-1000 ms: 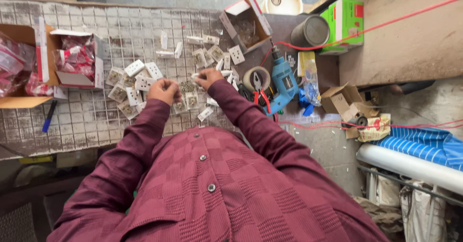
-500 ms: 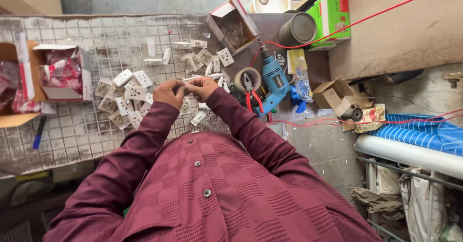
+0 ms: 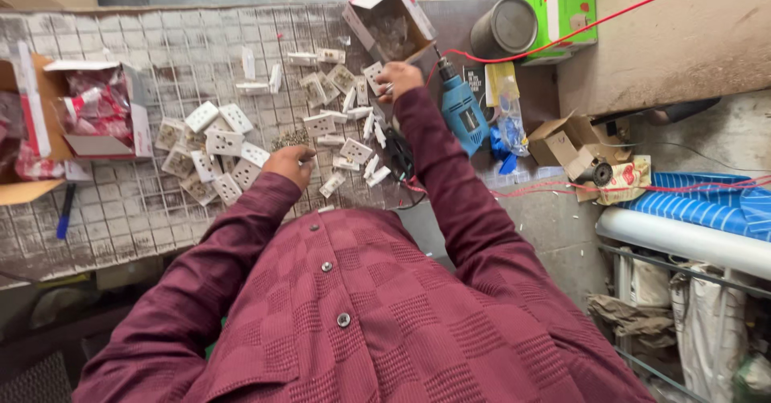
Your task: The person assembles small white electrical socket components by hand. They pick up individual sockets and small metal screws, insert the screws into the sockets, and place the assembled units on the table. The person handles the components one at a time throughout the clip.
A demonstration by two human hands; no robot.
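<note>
Grimy tiled worktop (image 3: 152,210) filled the left and middle of the head view, scattered with small white socket plates. At its far edge sat an open cardboard box (image 3: 391,18), flaps up, with more small parts inside. The right hand (image 3: 397,79) was stretched out to the near corner of that box, fingers curled downward over a white socket plate (image 3: 373,77) that lay just to its left, touching or nearly so; whether the fingers had closed on it could not be told. The left hand (image 3: 289,164) rested nearer the body on the worktop, loosely curled with the knuckles up, and anything inside it was hidden. A cluster of white sockets (image 3: 215,150) lay just to the left of that hand, and a looser scatter of plates (image 3: 353,150) lay between the 2 hands. Beside the right forearm, a blue electric drill (image 3: 462,114) lay on the darker strip of bench, with a red wire (image 3: 578,26) running away across the wall side. A round grey tin (image 3: 503,26) and a green box (image 3: 566,2) stood beyond the drill. At the far left, an open carton of red packets (image 3: 92,110) stood on the tiles.
</note>
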